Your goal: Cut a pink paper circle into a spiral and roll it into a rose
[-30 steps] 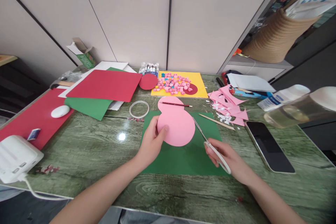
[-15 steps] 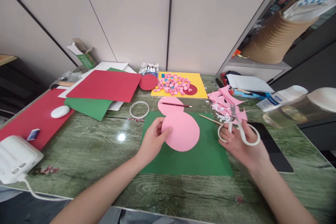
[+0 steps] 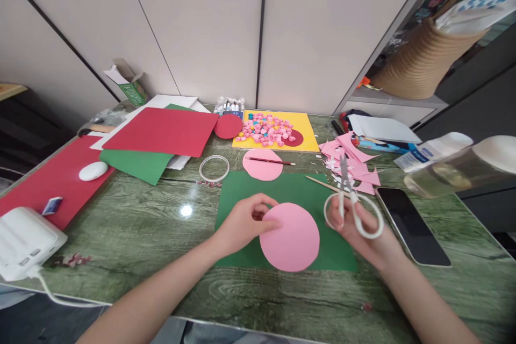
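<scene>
Between the thumb and fingers of my left hand (image 3: 250, 221) is a round pink paper disc (image 3: 291, 239), held by its left edge above a green sheet (image 3: 237, 250). My right hand (image 3: 365, 234) grips white-handled scissors (image 3: 347, 201), fingers through the loops and blades pointing up and away. The blades look nearly closed. Behind the green sheet lies another pink paper disc (image 3: 262, 171) with a dark red pencil (image 3: 270, 160) across it. A thin wooden stick (image 3: 322, 183) rests at the sheet's far right corner.
Pink paper scraps (image 3: 355, 158) lie at the back right, near a phone (image 3: 411, 226) and a clear bottle (image 3: 443, 174). Small pink pieces (image 3: 266, 130) cover part of a yellow sheet (image 3: 310, 140). A tape roll (image 3: 214, 169), red paper (image 3: 161, 131) and a white charger (image 3: 30, 244) are leftward.
My left hand has brought the pink disc nearer to me and slightly right. The scissors in my right hand have moved a little left, uncovering more of the phone.
</scene>
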Motion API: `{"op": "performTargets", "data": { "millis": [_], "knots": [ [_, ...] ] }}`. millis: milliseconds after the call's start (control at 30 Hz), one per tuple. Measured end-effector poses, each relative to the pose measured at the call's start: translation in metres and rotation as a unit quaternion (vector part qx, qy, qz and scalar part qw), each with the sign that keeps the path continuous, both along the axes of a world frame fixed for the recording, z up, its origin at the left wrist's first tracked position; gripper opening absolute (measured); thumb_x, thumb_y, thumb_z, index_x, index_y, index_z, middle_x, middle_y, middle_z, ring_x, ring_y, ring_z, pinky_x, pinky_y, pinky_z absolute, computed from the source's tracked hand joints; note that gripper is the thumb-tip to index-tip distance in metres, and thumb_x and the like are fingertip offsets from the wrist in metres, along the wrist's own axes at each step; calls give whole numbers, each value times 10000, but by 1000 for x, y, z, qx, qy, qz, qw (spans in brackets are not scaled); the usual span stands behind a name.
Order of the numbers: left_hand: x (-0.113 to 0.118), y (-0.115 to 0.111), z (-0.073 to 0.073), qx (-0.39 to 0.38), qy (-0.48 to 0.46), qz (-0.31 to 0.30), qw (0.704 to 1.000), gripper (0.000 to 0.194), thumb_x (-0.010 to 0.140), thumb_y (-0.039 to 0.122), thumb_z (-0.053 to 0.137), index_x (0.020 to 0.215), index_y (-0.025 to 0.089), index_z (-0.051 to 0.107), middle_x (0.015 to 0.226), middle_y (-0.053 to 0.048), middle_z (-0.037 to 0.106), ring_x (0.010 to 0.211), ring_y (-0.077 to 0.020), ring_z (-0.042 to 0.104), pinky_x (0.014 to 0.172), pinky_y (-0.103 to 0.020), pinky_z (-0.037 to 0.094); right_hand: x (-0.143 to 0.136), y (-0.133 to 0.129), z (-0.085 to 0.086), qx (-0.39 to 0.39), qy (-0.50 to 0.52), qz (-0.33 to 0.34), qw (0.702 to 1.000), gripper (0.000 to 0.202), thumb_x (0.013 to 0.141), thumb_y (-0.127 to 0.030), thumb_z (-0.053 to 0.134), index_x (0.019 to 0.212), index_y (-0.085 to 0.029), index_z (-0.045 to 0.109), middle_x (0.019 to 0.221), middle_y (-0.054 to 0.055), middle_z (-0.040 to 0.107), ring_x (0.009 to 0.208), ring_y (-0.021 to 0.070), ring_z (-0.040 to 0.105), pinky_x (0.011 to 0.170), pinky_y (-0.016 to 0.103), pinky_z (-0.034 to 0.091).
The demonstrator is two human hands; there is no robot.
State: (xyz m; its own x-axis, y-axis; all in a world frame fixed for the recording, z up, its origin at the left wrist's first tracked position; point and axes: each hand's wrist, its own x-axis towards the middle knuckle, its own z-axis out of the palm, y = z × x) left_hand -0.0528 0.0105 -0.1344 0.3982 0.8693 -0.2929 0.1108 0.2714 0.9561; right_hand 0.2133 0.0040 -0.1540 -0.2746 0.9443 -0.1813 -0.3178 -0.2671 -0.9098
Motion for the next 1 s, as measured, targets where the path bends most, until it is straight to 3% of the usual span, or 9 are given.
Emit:
{"op": "performTargets", "data": {
  "millis": [100,200,400,500,633,767,1000],
  "knots": [
    [2,-2,-1,-12,14,-58,998,249,659,261,717,858,156,609,694,12,619,652,-106,550,604,-215,400,-16,-11,-9,24,-109,62,992,348,716,-478,702,761,-200,497,648,-19,475,582,121,404,525,254,306],
    [3,-3,-1,-9,14,-79,997,225,675,264,698,852,149,620,699,4,610,649,-108,544,594,-216,393,-27,-19,-13,16,-200,97,975,388,669,-445,746,713,-192,457,611,-56,379,544,91,321,489,230,239],
    [10,-5,-11,-15,-44,-36,998,358,641,282,743,936,144,596,878,-37,634,790,-152,582,692,-254,454,-35,-22,-8,62,-266,-65,960,420,641,-467,749,709,-214,421,660,-39,432,534,101,371,489,247,311],
    [12,-8,-18,7,-28,-25,999,349,675,305,720,952,137,591,890,-46,619,810,-172,571,691,-270,456,-33,-21,-7,77,-255,-88,960,399,658,-471,742,737,-217,445,661,-34,447,528,109,404,494,254,334],
    [5,-6,-15,75,2,51,996,280,767,317,631,991,165,563,955,-50,592,885,-187,548,725,-267,443,-27,-22,-2,96,-205,16,974,346,834,-552,518,846,-207,498,686,-4,491,588,139,465,565,275,376],
    [-5,1,0,94,-29,80,992,315,785,327,613,1052,180,535,1018,-54,583,952,-199,545,760,-265,443,-19,-22,11,70,-236,142,959,446,850,-621,430,880,-184,516,687,0,473,616,140,433,583,270,353],
    [-11,1,7,147,31,81,985,304,774,265,601,1060,186,535,1044,-51,598,965,-209,555,778,-273,442,-15,-20,20,63,-291,193,935,454,847,-623,438,845,-175,511,628,-24,420,578,124,382,546,252,301]
  ]
}}
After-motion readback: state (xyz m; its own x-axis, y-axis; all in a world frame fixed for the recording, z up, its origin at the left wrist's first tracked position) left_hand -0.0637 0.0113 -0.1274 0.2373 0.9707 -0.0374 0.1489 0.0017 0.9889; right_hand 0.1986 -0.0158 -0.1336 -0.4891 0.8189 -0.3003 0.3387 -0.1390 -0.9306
